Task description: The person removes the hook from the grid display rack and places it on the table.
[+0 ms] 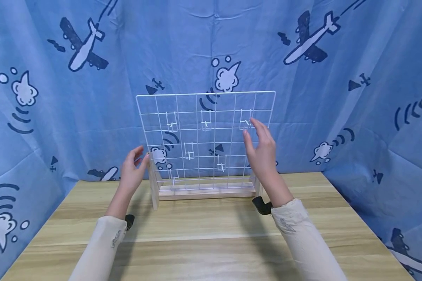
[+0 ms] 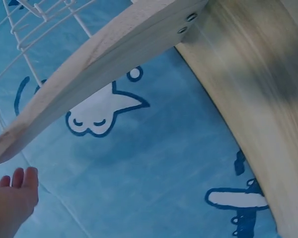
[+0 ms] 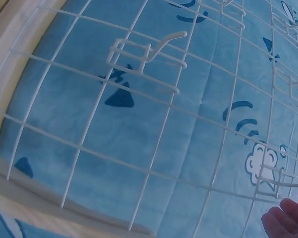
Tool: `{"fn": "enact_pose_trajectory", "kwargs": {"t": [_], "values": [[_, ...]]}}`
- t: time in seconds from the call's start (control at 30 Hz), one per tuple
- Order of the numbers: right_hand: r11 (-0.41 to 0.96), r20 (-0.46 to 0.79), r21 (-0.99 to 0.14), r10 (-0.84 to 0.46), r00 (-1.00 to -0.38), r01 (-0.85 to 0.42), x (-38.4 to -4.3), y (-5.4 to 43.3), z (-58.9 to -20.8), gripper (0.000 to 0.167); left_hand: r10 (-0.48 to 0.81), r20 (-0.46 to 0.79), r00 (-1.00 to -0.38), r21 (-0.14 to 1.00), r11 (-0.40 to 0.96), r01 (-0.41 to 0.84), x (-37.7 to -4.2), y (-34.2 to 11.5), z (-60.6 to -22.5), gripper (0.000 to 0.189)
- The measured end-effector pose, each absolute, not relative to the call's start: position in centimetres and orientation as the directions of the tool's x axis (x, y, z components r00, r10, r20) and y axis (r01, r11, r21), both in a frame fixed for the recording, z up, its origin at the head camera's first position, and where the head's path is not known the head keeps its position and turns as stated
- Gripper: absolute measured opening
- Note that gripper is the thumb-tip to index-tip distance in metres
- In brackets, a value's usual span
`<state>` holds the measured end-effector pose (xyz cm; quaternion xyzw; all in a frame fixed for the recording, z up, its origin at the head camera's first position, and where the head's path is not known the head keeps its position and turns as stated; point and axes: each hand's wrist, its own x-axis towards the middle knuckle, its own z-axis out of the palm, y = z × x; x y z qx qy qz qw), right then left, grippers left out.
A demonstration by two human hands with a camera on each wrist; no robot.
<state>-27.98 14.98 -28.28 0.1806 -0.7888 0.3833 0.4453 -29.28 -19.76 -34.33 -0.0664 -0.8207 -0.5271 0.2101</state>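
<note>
A white wire grid rack [image 1: 205, 93] stands upright in a wooden stand [image 1: 207, 193], with several white wire hooks hung on it. My left hand [image 1: 131, 169] is beside the left wooden post [image 1: 153, 187], fingers loosely bent and holding nothing. In the left wrist view that hand [image 2: 14, 201] shows just below the post's end, a gap between them. My right hand [image 1: 263, 156] is raised at the grid's right side, thumb and fingers apart, near the upper right hook [image 1: 245, 123]. The right wrist view has its fingertips [image 3: 288, 215] just under that hook; whether they touch is unclear.
Other hooks hang at upper left [image 1: 172, 127], upper middle [image 1: 206, 125] and lower on the grid [image 1: 221, 167]. Beneath lies a wood-grain table [image 1: 197, 238]. A blue curtain [image 1: 183, 47] with printed planes surrounds the back and sides.
</note>
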Motion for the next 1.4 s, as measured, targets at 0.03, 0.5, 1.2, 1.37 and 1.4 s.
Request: {"fn": "enact_pose_trajectory", "kwargs": {"t": [0.03,0.5,1.2,1.37,1.4], "values": [[0.641,0.843,-0.444,0.062,-0.535,-0.626,-28.1,14.9,-28.3,0.039,-0.106,0.413,-0.904,0.842,0.422,0.336,-29.5,-19.8,-34.5,0.049],[0.653,0.88,-0.423,0.131,-0.455,-0.628,-29.4,13.9,-28.2,0.03,-0.063,0.349,-0.935,0.885,0.351,0.307,-30.4,-20.1,-36.0,0.046],[0.659,0.887,-0.415,0.14,-0.44,-0.627,-30.2,13.4,-28.2,0.026,-0.097,0.376,-0.922,0.896,0.293,0.335,-30.8,-20.1,-36.8,0.044],[0.67,0.899,-0.392,0.133,-0.417,-0.63,-30.4,13.5,-28.2,0.024,-0.104,0.382,-0.918,0.898,0.278,0.341,-30.8,-20.1,-37.0,0.044],[0.669,0.902,-0.388,0.133,-0.411,-0.635,-30.5,13.6,-28.2,0.024,-0.104,0.384,-0.917,0.897,0.277,0.344,-30.9,-20.1,-37.0,0.044]]}}
